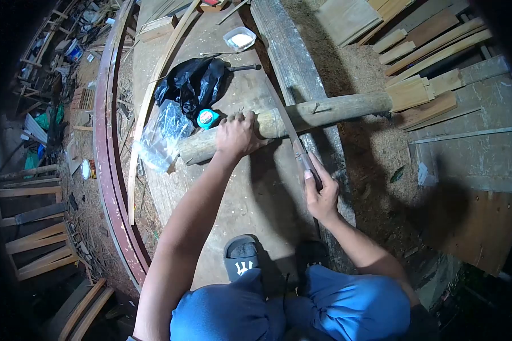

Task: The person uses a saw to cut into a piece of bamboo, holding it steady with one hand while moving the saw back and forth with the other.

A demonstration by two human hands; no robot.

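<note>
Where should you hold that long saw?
Probably by the handle end, coming from the side nearest the person's body, where the right hand grips. The saw's long, flat blade reaches away from there over the log, so keep fingers off it. Its teeth are too small to see.

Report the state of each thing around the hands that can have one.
Round wooden pole: lying crosswise
Long flat metal tool: crossing over the pole
Left hand: on the pole, fingers bent
Right hand: closed on the tool's near end
Black plastic bag: crumpled
Clear plastic bag: crumpled
Round turquoise tape measure: label up
Small white plastic tub: uncovered
</note>
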